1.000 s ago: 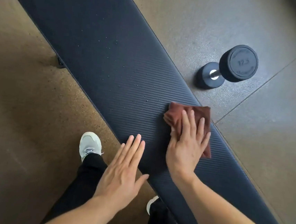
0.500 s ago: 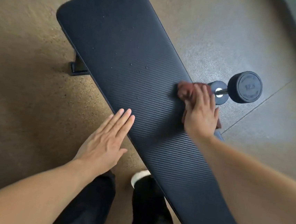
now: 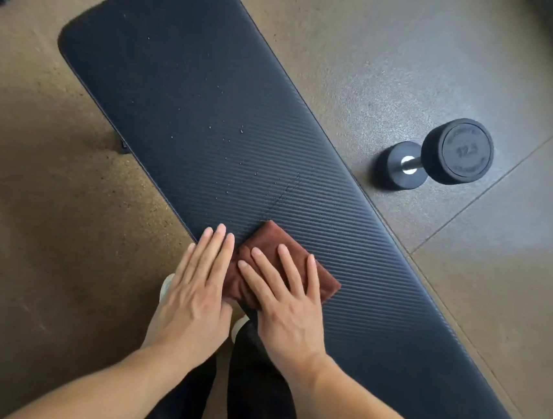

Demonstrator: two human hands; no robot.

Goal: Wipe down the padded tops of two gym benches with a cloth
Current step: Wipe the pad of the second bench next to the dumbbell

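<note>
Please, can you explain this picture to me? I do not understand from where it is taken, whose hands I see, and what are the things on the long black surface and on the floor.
There is no machine here. The picture comes from a camera worn on a person's head, looking down at that person's own hands. The long black surface is the padded top of a gym bench, with small water drops on it. A folded brown cloth lies near its edge. The right hand presses flat on the cloth, fingers straight. The left hand lies flat beside it, at the edge of the cloth; nothing is gripped. On the floor right of the bench is a black dumbbell. Below the hands you see the person's dark trousers and pale shoes.
</note>
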